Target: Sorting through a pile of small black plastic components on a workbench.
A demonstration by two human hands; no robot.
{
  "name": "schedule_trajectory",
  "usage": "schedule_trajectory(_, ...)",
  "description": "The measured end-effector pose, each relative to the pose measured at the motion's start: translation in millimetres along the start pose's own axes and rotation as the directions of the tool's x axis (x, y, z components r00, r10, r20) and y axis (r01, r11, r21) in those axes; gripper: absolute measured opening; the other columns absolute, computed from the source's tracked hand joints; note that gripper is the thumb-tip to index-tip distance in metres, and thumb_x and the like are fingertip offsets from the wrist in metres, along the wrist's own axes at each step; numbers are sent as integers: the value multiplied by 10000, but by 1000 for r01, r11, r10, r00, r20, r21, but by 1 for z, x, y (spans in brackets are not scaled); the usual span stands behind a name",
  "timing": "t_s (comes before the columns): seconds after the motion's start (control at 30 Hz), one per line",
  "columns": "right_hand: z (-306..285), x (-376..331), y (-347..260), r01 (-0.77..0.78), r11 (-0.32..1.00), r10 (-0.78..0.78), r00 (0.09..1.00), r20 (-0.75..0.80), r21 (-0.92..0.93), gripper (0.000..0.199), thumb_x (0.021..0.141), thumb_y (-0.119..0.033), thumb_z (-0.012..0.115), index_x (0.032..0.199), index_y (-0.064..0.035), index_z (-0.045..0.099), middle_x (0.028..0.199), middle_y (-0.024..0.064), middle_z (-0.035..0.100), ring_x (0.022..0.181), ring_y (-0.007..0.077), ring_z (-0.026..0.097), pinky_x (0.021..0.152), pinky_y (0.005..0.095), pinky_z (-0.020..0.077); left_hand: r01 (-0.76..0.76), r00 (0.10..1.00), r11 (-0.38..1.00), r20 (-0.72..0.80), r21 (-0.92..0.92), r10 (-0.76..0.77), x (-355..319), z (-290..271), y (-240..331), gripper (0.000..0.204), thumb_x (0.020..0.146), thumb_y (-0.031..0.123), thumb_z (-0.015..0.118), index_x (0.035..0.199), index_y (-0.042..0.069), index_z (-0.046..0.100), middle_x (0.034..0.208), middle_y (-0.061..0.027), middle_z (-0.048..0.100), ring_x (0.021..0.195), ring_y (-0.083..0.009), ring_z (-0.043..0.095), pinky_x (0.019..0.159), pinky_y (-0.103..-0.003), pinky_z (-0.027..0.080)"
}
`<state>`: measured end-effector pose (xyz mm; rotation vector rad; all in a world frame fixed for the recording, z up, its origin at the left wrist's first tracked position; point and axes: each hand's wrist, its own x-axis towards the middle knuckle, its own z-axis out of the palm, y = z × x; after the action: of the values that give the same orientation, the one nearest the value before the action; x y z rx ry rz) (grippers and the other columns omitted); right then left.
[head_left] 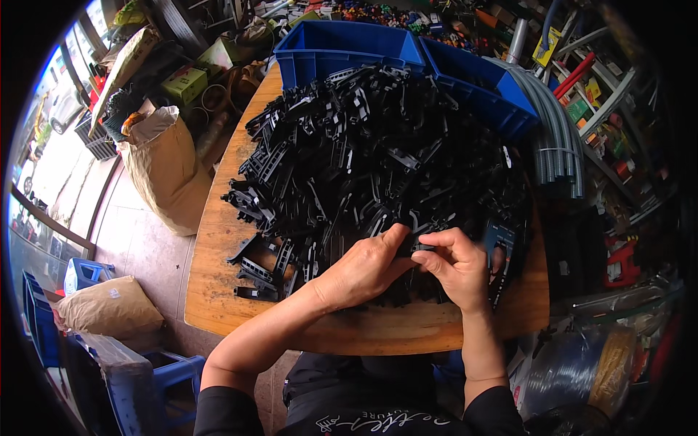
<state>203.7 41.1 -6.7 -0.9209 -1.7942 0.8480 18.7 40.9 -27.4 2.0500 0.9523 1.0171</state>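
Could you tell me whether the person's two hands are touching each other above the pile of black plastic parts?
Touching: in the head view the left hand thumb meets the right hand fingertips over the black plastic parts.

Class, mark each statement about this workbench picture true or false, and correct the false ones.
1. Both hands meet over a black plastic part. True: the left hand and right hand pinch a part between them.
2. The pile of parts lies on a metal table. False: the table is wooden.
3. Two blue bins stand at the table's far edge. True.
4. The brown sack lies on the table. False: it stands on the floor, to the left.
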Motion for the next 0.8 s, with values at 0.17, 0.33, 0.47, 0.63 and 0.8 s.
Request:
schedule_trajectory(0.17, -4, -3, 2, 12, 999, -12, 1000, 7, -38, 266, 781, -126, 740, 975, 3, 611, 808, 49, 660, 649, 82, 615, 601, 202, 502, 61, 995, 998, 74, 8, -61, 3, -3, 8, 316, 867, 126, 613, 1039, -31, 399, 731, -227, 565, 707, -418, 595, 550, -431, 440)
schedule_trajectory(0.33, 0, 4, 4, -28, 1000, 28, 999, 18, -6, 473, 798, -250, 728, 1164, -20, 536, 825, 21, 578, 654, 92, 520, 645, 224, 467, 41, 998, 999, 44, -3, -41, 1, -4, 10, 289, 861, 133, 624, 953, -10, 389, 716, -226, 547, 671, -430, 580, 514, -437, 432)
schedule_trajectory(0.47, -7, 0, -1, -84, 996, 82, 995, 62, 28, 375, 814, -236, 722, 1052, -2, 552, 800, 26, 604, 700, 79, 570, 643, 216, 479, -18, 999, 999, -31, -47, 17, -2, 0, 10, 268, 858, 153, 632, 901, -2, 417, 661, -191, 534, 597, -398, 564, 491, -411, 428)
schedule_trajectory(0.63, -8, -3, -6, -151, 971, 142, 988, 63, 183, 320, 798, -207, 744, 968, 2, 571, 789, 22, 608, 697, 73, 573, 629, 204, 471, -118, 989, 993, -82, 23, 120, -5, 2, 10, 283, 867, 236, 625, 843, 6, 464, 607, -169, 511, 527, -353, 546, 463, -384, 414)
schedule_trajectory(0.8, -8, -2, -8, -124, 955, 113, 992, 56, 269, 289, 779, -189, 758, 909, -1, 583, 774, 25, 602, 691, 64, 565, 604, 205, 454, -94, 988, 958, -144, -270, 56, -7, 7, 14, 270, 864, 231, 630, 790, -5, 522, 567, -134, 487, 476, -319, 511, 451, -355, 399)
